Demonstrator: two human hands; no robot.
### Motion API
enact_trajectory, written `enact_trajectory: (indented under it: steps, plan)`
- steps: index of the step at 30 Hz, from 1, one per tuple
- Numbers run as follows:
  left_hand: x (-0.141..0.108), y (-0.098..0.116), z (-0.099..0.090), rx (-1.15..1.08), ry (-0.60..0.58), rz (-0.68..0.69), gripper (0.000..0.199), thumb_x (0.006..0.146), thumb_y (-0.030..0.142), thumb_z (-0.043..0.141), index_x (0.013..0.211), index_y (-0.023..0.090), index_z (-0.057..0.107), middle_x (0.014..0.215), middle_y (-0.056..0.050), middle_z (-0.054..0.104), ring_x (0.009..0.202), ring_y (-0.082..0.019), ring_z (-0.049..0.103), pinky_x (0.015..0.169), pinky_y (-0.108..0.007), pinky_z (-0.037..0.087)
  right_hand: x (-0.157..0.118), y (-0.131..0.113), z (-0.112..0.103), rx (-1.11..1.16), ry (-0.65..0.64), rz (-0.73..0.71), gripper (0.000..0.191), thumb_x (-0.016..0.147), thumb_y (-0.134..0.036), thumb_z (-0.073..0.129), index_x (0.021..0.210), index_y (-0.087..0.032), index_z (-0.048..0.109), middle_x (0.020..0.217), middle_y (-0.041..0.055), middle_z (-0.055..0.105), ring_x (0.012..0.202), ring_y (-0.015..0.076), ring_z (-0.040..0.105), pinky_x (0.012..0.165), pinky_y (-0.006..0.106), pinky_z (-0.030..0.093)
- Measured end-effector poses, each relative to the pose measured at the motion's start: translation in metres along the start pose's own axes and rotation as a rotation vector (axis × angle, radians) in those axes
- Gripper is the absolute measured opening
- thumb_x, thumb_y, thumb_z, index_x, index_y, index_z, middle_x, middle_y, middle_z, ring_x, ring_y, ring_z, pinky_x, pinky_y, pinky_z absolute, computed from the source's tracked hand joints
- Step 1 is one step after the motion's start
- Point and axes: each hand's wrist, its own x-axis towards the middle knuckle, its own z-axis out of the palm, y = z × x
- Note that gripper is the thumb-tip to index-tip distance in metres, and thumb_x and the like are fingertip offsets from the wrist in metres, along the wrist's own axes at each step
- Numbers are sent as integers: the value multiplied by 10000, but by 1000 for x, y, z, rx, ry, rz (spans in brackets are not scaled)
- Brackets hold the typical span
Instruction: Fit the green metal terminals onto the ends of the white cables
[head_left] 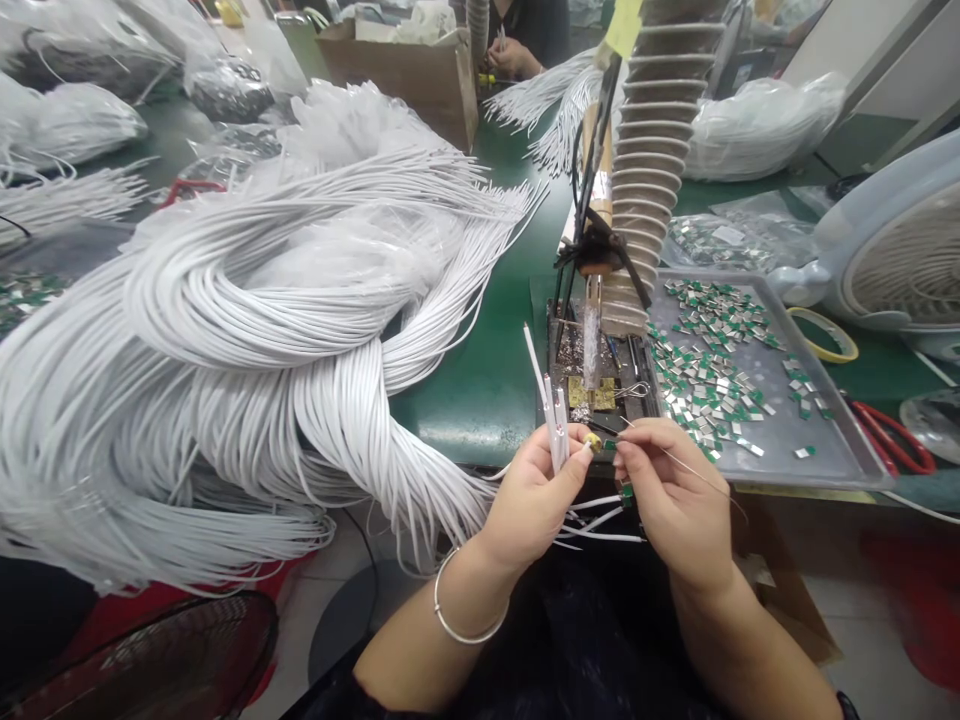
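- A huge looped bundle of white cables (247,330) fills the left side, heaped on a green workbench (480,410) and over a clear plastic bag (352,240).
- A grey metal tray (757,400) sits right of the hands, holding many small silver-and-green pieces, loosely scattered.
- Farther right, a second clear bag (739,240) holds more of these pieces.
- At the far end of the bench, an open cardboard box (397,85) holds white bagged goods. Just beyond it is a co-worker's hand (514,60).
- Directly ahead of the hands, a small dark tray (592,400) holds grey scraps and gold-coloured plates.
- The left hand (532,500) is closed, gripping several white cable ends (555,425) that point upward, just in front of the dark tray.
- The right hand (675,500) is closed in a fingertip pinch on something too small to identify, right beside the cable ends. A thin wire (697,470) crosses its back.
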Motion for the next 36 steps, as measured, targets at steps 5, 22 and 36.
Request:
enact_trajectory:
  steps: [5, 22, 36]
  plan:
    - [-1, 3, 3, 11, -17, 23, 193, 743, 313, 684, 831, 163, 602, 758, -5, 583, 664, -107, 513, 705, -253, 431, 1, -3, 4, 17, -5, -30, 121, 846, -125, 532, 907, -209, 594, 876, 28, 578, 677, 115, 616, 603, 255, 560]
    - [-3, 11, 10, 146, 40, 52, 66, 764, 218, 621, 790, 179, 574, 661, 15, 556, 669, -130, 550, 692, -256, 449, 0, 1, 3, -102, -46, -151, 182, 842, -104, 520, 968, -211, 596, 883, 55, 615, 778, 162, 621, 631, 303, 560]
    - [2, 9, 9, 137, 141, 6, 115, 758, 248, 630, 832, 168, 594, 655, 37, 499, 565, -85, 409, 545, -207, 359, -10, 13, 9, -125, 91, -362, 331, 854, -70, 451, 1140, -211, 537, 966, 75, 680, 823, 169, 675, 707, 329, 586]
